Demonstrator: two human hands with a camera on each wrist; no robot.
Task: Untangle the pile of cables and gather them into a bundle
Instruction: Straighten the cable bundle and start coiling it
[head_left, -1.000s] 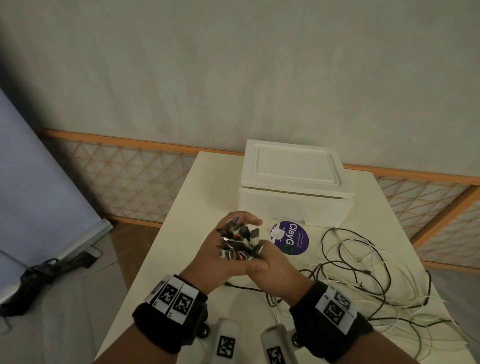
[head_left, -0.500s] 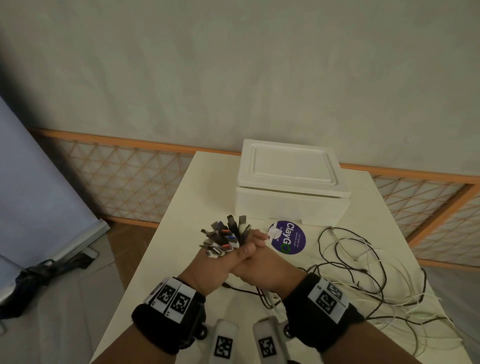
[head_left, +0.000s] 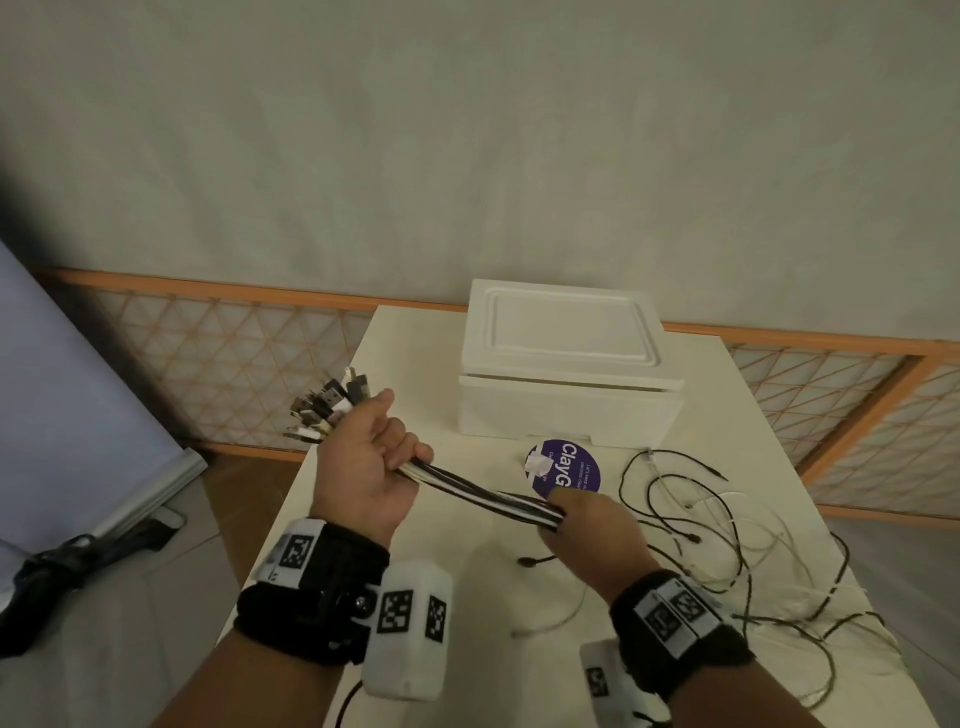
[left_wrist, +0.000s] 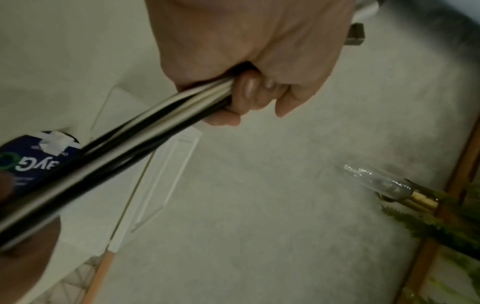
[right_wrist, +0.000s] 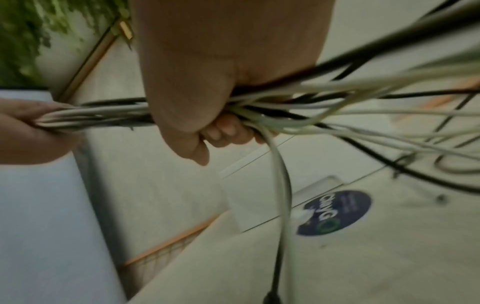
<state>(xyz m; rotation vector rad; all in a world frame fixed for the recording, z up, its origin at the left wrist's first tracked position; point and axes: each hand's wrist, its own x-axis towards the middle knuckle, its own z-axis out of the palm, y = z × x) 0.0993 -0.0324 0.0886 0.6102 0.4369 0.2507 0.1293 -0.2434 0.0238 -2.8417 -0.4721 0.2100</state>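
A bunch of black and white cables runs taut between my two hands above the table. My left hand grips the bunch in a fist just below the plug ends, which stick out past the table's left edge. In the left wrist view the cables leave my fist toward the lower left. My right hand is curled round the same bunch a short way along. In the right wrist view the strands fan out loose behind that hand. The loose cable tails sprawl over the table's right side.
A white foam box with its lid on stands at the back of the cream table. A round purple sticker lies in front of it. An orange-framed lattice panel runs behind the table; floor lies to the left.
My hands were clasped together around the plug ends. They have drawn apart: the left went left and up with the plugs, the right slid right along the cables, stretching them straight.
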